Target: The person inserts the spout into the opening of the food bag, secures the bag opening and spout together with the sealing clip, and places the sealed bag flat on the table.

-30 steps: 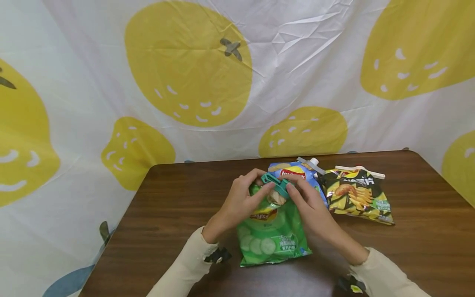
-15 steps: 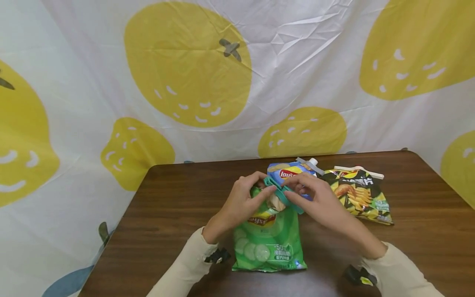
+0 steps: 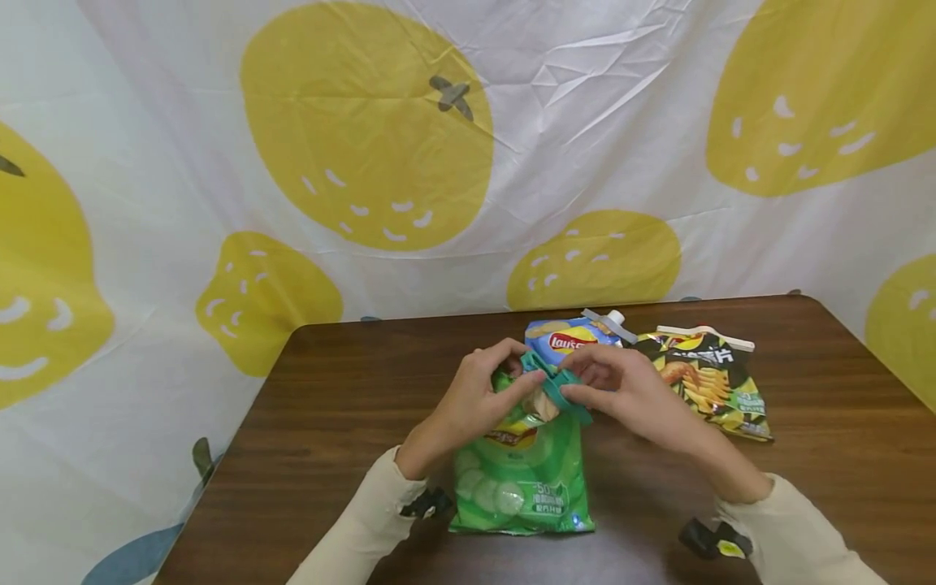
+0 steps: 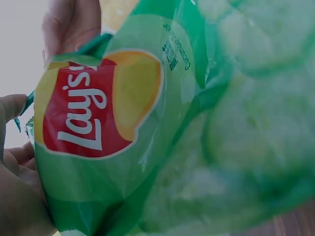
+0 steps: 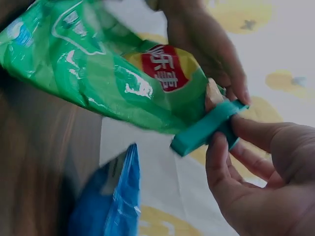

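A green Lay's chip bag [image 3: 515, 487] hangs above the table in front of me, its top folded down. Across the folded top sits a teal bag clip [image 5: 204, 129]. My left hand [image 3: 478, 394] pinches the clip's left end with the bag's top edge. At the other side, my right hand [image 3: 632, 398] pinches the clip between thumb and fingers, as the right wrist view shows. Whether the clip is locked is hidden by the fingers. The left wrist view shows mostly the bag's front, with the left hand [image 4: 19, 196] at its edge.
Behind the hands lies a blue Lay's bag [image 3: 563, 335] with a grey clip [image 3: 608, 325] bearing a white cap. To its right is a black-and-yellow chip bag [image 3: 717, 390] closed by a white clip [image 3: 712, 335]. A lemon-print cloth [image 3: 366, 122] hangs behind the brown table [image 3: 329, 406].
My right hand has shifted its grip along the teal clip, moving slightly right and lower. The green bag's lower end has swung left and nearer to me. The left hand stays almost in place.
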`<state>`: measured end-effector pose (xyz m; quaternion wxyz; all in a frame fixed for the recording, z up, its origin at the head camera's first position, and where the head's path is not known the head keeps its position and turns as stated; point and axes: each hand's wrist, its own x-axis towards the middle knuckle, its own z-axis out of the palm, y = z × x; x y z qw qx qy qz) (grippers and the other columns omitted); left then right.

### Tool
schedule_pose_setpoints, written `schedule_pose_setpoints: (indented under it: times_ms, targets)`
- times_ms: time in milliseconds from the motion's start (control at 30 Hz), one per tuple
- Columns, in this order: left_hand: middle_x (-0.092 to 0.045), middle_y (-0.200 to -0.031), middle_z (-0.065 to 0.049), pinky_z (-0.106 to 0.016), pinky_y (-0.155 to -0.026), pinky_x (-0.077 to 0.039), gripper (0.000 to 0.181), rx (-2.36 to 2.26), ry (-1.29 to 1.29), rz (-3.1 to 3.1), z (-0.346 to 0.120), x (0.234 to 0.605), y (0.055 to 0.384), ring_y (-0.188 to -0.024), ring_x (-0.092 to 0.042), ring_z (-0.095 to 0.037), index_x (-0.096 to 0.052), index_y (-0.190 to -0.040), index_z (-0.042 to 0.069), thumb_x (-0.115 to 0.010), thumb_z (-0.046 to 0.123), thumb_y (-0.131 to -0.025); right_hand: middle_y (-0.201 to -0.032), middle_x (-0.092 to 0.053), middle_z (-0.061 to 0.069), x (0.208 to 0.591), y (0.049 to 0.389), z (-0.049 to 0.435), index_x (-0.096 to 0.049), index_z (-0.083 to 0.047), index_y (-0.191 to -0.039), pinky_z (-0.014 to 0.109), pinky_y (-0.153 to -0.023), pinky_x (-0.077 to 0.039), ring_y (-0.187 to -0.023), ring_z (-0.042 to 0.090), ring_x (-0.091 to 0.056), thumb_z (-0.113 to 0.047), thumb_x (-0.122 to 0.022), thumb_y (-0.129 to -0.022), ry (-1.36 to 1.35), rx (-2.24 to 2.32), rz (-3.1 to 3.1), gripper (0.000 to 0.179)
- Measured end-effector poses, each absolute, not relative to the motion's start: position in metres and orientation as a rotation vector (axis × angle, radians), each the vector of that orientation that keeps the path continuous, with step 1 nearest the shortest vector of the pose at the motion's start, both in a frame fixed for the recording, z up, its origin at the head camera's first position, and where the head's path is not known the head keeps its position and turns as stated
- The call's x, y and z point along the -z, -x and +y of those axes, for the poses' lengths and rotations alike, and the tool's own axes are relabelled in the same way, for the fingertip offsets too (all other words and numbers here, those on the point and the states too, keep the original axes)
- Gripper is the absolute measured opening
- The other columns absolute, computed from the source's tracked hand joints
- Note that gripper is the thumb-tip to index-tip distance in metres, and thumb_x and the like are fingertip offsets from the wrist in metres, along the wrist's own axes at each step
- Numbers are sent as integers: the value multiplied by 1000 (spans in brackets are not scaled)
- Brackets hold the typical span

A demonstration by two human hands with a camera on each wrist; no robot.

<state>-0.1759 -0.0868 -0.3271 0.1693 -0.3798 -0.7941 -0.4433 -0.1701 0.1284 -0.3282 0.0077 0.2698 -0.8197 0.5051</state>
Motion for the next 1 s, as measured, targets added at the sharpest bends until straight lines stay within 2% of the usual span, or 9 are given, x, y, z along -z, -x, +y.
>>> schedule_pose_setpoints:
  times_ms: [100, 233, 433, 500, 667, 800, 867, 1000]
  targets:
    - [-52, -67, 0, -26, -56, -39, 8, 1265, 1064, -2253, -87, 325, 174, -56, -44, -10, -58, -90, 6, -60, 12, -85, -85, -61, 9, 328, 170, 129, -59, -8, -104, 29, -64, -49, -76, 24, -60, -16, -65, -82, -875, -1693, -2559, 24]
    - [-56, -68, -1, -28, -58, -41, 6, 1268, 1043, -2235, -87, 325, 174, -59, -47, -10, -59, -88, 6, -60, 11, -85, -91, -61, 7, 335, 173, 130, -59, -11, -106, 29, -67, -50, -79, 22, -61, -19, -63, -83, -929, -1731, -2536, 24]
    - [-55, -68, -2, -31, -55, -43, 6, 1304, 1054, -2226, -85, 327, 174, -59, -48, -11, -56, -90, 6, -57, 10, -87, -99, -53, 10, 345, 178, 129, -55, -10, -101, 32, -62, -50, -72, 22, -60, -17, -65, -82, -918, -1905, -2469, 23]
    - [-54, -68, -2, -29, -53, -43, 5, 1313, 1062, -2226, -85, 328, 175, -59, -48, -12, -55, -91, 5, -56, 9, -87, -100, -51, 11, 346, 177, 127, -54, -8, -100, 33, -62, -50, -71, 22, -59, -15, -65, -82, -883, -1943, -2475, 23]
    - [-52, -68, -3, -22, -52, -41, 6, 1335, 1070, -2222, -85, 331, 175, -58, -49, -12, -55, -92, 4, -56, 8, -87, -99, -56, 6, 335, 164, 117, -55, -9, -101, 33, -70, -50, -84, 22, -60, -18, -69, -79, -838, -1729, -2534, 28]
    - [-50, -67, -4, -22, -51, -40, 16, 1357, 1092, -2196, -86, 330, 177, -56, -47, -12, -53, -102, 3, -57, 7, -87, -98, -61, 4, 326, 155, 110, -55, -8, -102, 31, -73, -50, -87, 20, -62, -19, -70, -78, -846, -1620, -2508, 30]
    - [-50, -69, -5, -24, -51, -41, 27, 1376, 1134, -2205, -89, 328, 177, -57, -47, -13, -49, -111, 4, -58, 5, -85, -95, -63, 5, 326, 154, 108, -55, -6, -102, 31, -72, -51, -85, 19, -63, -17, -69, -78, -837, -1633, -2488, 30]
    - [-51, -74, -10, -29, -57, -44, 53, 1359, 1218, -2302, -98, 320, 176, -61, -49, -17, -39, -124, 8, -56, -5, -76, -93, -64, 8, 329, 155, 108, -56, -4, -103, 31, -73, -51, -86, 20, -63, -14, -69, -78, -814, -1710, -2462, 30]
